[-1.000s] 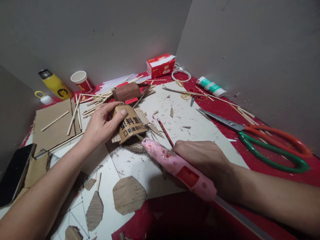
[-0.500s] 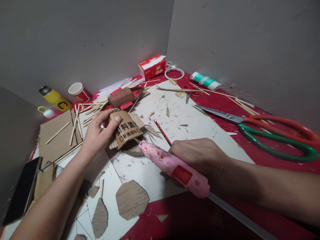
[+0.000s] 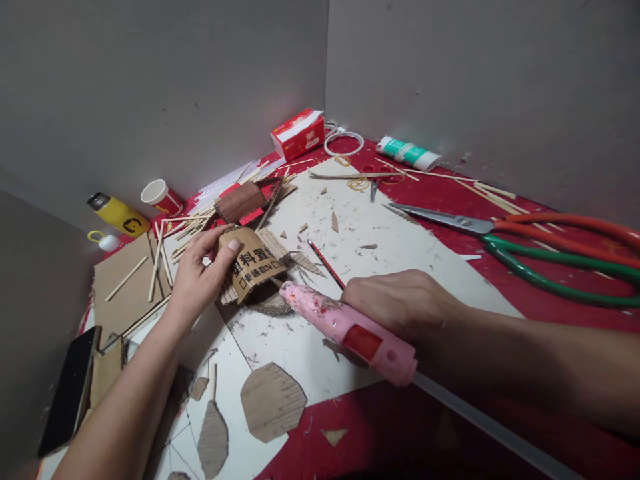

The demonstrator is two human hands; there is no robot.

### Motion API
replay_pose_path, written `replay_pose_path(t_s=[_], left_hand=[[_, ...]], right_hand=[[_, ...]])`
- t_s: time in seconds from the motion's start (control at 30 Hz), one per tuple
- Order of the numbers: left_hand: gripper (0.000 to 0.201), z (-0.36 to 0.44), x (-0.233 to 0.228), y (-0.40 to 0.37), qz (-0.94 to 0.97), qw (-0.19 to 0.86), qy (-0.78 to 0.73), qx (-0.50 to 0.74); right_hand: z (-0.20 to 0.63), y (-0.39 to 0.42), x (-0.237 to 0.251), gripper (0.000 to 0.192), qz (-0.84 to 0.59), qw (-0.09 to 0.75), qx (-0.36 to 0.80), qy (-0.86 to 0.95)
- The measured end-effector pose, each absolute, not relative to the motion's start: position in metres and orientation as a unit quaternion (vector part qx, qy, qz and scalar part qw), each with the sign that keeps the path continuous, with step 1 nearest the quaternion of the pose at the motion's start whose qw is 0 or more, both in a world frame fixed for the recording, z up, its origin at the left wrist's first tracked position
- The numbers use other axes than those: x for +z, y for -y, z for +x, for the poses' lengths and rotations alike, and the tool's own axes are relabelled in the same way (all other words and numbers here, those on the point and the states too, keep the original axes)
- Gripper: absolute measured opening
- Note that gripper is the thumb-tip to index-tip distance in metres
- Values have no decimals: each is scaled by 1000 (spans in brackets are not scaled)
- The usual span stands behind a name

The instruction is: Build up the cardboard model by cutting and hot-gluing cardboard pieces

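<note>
My left hand point(image 3: 203, 270) grips the left side of a small cardboard model point(image 3: 253, 263), its thumb on the curved printed top. My right hand point(image 3: 400, 303) is wrapped round a pink hot glue gun point(image 3: 345, 327), whose handle is mostly hidden. A clear glue stick point(image 3: 480, 420) runs out of the gun's back end. The gun's tip points at the model's lower right edge; whether it touches, I cannot tell. Beneath that edge lies a piece of ragged cardboard point(image 3: 273, 301). A red and black pencil point(image 3: 326, 263) lies just beyond the gun.
Large scissors point(image 3: 490, 230) with orange and green handles lie at the right. A brown cardboard roll point(image 3: 240, 202), wooden sticks point(image 3: 157, 260), a paper cup point(image 3: 161, 198) and a yellow bottle point(image 3: 120, 215) stand or lie at the left. Nearer are an eight-sided cardboard piece point(image 3: 273, 402) and a phone point(image 3: 70, 390).
The view has shifted slightly, so objects at the left appear further right. Both hands keep their holds, and the glue gun stays at the model's lower right edge.
</note>
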State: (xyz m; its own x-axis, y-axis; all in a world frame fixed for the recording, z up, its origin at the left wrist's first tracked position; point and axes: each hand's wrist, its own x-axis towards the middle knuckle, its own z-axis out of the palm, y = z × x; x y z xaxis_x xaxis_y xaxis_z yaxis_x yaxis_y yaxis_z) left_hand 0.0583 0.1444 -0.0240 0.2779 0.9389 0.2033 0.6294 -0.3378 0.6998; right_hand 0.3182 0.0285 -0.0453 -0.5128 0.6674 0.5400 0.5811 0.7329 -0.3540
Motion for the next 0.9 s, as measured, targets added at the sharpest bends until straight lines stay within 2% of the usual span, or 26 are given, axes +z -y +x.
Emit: replay_pose_path(t_s=[0.9], left_hand=[[50,58,-22,-143,769,219,-517,304]], right_hand=[[326,-29,-48,18,-369,356,109,852]])
